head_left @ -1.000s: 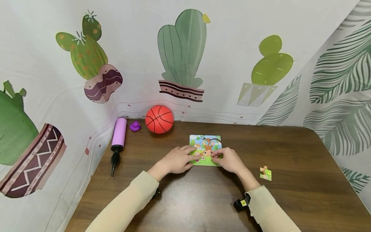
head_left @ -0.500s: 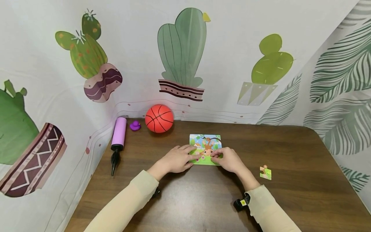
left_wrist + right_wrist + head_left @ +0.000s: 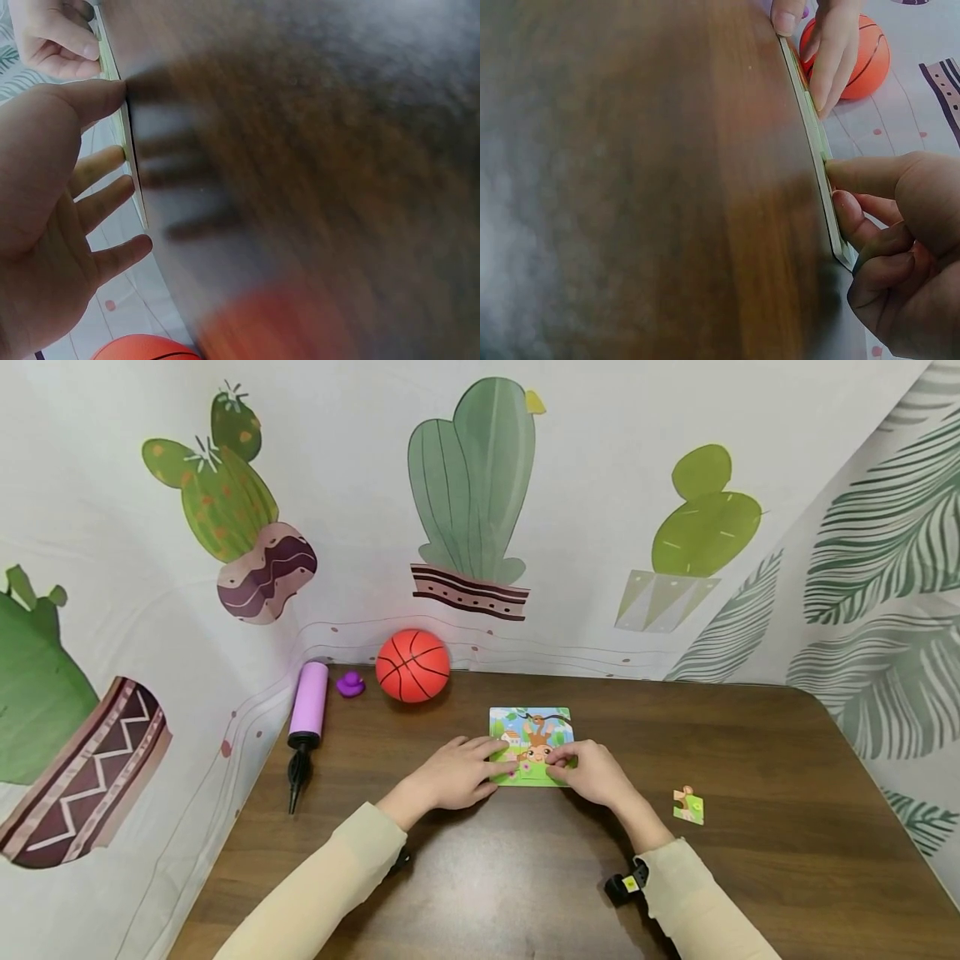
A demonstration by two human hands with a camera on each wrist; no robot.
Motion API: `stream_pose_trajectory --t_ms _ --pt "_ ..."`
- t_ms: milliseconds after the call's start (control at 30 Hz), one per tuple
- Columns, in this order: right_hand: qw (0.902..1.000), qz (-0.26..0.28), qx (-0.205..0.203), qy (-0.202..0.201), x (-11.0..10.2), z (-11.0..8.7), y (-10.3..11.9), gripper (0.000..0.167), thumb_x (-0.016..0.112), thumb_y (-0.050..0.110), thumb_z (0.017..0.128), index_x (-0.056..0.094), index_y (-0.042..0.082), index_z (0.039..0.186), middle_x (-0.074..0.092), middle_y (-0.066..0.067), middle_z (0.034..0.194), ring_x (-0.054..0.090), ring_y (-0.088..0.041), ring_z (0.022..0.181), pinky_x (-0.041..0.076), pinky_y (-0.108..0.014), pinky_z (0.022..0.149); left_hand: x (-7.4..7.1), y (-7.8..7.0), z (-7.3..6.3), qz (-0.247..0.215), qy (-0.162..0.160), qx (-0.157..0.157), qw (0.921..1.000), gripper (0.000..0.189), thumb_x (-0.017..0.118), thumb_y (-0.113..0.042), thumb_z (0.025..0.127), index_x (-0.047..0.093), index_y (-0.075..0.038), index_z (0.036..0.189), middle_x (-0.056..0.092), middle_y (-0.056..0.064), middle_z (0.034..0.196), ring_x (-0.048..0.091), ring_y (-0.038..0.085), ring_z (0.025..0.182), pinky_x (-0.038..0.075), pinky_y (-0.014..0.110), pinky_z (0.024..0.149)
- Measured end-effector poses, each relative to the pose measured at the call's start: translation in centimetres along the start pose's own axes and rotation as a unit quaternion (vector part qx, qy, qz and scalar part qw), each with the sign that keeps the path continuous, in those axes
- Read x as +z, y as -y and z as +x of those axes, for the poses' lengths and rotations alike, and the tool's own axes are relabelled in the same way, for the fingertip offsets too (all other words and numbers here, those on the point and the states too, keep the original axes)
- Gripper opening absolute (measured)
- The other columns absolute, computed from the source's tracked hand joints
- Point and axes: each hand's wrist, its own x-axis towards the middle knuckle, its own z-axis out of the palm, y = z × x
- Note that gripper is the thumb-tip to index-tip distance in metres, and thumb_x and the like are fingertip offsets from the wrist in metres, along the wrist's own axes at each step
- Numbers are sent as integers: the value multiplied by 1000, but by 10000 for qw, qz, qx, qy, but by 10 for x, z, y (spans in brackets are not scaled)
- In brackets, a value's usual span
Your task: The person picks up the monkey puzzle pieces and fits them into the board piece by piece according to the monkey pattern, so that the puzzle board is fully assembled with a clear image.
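Note:
A small jigsaw puzzle (image 3: 531, 725) with a monkey picture lies flat in its tray on the brown table. My left hand (image 3: 459, 772) rests on its left part, fingers spread and fairly straight; in the left wrist view the left thumb (image 3: 101, 99) touches the near edge. At the lower right of the picture, my right hand (image 3: 597, 774) pinches a puzzle piece against the tray, mostly hidden by the fingers. The right wrist view shows the right thumb (image 3: 866, 176) and curled index finger at the surface. One loose puzzle piece (image 3: 688, 806) lies to the right.
A red toy basketball (image 3: 412, 666), a purple rubber duck (image 3: 350, 684) and a pink-and-black hand pump (image 3: 308, 710) stand or lie at the back left. Behind the table (image 3: 787, 752) hangs a cloth (image 3: 585, 485) printed with cacti and leaves.
Both hands stay at nearly the same places on the puzzle. The left sleeve has shifted slightly to the left. The loose piece has not moved.

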Motion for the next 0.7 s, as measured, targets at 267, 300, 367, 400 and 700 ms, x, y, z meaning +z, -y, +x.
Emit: stream_pose_trajectory --t_ms 267,300,367,400,700 --pt "10000 -28 -56 24 -2 -1 -1 5 79 20 93 81 18 96 69 9 85 60 -13 78 49 -36 75 1 -1 2 -15 -43 12 10000 48 55 -40 108 49 -41 155 39 4 163 36 26 150 38 52 114" --pt "10000 -22 -55 22 -2 -1 -1 5 79 20 93 81 17 96 69 9 85 61 -13 78 49 -36 75 1 -1 3 -26 -42 13 10000 47 55 -40 108 49 -41 155 40 4 163 36 26 150 38 52 114" --pt "10000 -21 -49 36 -2 -1 -1 5 78 21 93 81 18 96 69 9 85 61 -13 79 50 -37 76 1 -1 3 -39 -36 15 10000 47 55 -39 108 50 -41 155 40 4 163 36 26 150 39 51 114" --pt "10000 -23 -51 39 -1 -1 -1 5 79 21 93 81 18 97 69 9 85 61 -13 79 50 -37 76 1 -1 3 -43 -31 14 10000 47 55 -39 108 50 -41 154 39 4 163 36 26 150 39 51 114" --pt "10000 -59 -6 -32 1 0 0 5 79 22 93 81 19 96 68 9 84 59 -13 77 48 -35 74 -1 -2 2 -47 -64 -6 10000 45 56 -39 107 53 -40 152 41 4 162 38 26 149 39 50 114"
